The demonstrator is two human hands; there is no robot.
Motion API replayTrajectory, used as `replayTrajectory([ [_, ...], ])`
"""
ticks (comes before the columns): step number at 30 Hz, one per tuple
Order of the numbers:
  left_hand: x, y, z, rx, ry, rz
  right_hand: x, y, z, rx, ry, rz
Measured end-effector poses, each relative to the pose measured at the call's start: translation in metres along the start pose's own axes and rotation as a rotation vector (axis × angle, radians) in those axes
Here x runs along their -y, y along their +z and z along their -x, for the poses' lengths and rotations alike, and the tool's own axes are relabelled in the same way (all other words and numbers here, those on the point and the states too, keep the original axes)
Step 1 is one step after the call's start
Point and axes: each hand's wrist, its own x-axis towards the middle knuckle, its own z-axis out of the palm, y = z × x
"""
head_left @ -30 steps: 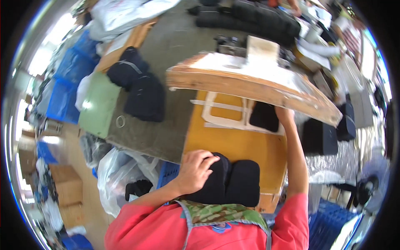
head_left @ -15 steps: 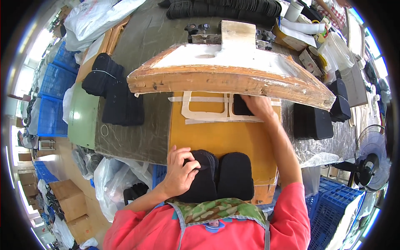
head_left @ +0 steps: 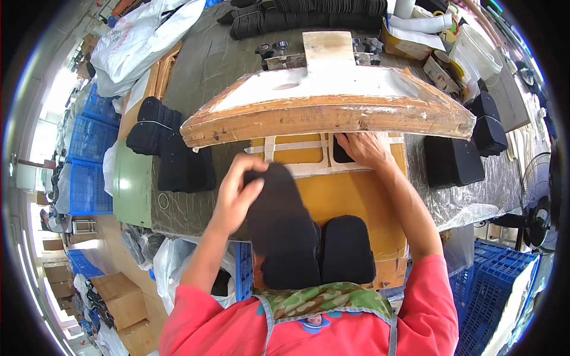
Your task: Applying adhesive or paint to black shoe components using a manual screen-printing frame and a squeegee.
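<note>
My left hand [head_left: 233,196] grips the upper edge of a black fabric piece [head_left: 274,204] with a rounded end. This piece is lifted and tilted over the left stack of black pieces [head_left: 291,272] close to my body; a right stack [head_left: 349,249] lies beside it. My right hand [head_left: 367,149] rests with its fingers on another black piece [head_left: 341,154] inside the right opening of a white template [head_left: 303,169]. The template sits on a yellow board [head_left: 332,196], its left opening showing bare yellow. A raised wooden frame [head_left: 326,115] hangs over the template and hides its far part.
More stacks of black pieces stand at left [head_left: 187,166] and right [head_left: 454,163]. Metal clamps [head_left: 279,50] hold the frame's far side. A white bucket [head_left: 477,62] is at far right, a fan [head_left: 537,207] at the right edge, and blue crates [head_left: 499,296] below the table.
My left hand has lifted a black piece off the left stack and moved it forward, toward the template. My right hand has stayed at the template's right opening.
</note>
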Motion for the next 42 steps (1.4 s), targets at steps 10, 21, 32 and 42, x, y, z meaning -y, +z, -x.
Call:
replayTrajectory([
  [10,0.081,0.053,-0.144,-0.074,0.14,-0.591,-0.004,0.01,-0.002,0.067,0.018,-0.038],
  [21,0.092,0.073,-0.113,0.211,0.289,-0.778,-0.003,0.002,-0.005,-0.021,-0.076,-0.022],
  [32,0.066,0.086,-0.127,0.325,0.116,-0.661,-0.004,0.005,-0.005,-0.031,-0.059,-0.011],
  [42,0.096,0.095,-0.105,0.067,0.384,-0.874,-0.003,0.005,-0.004,-0.025,-0.01,-0.057],
])
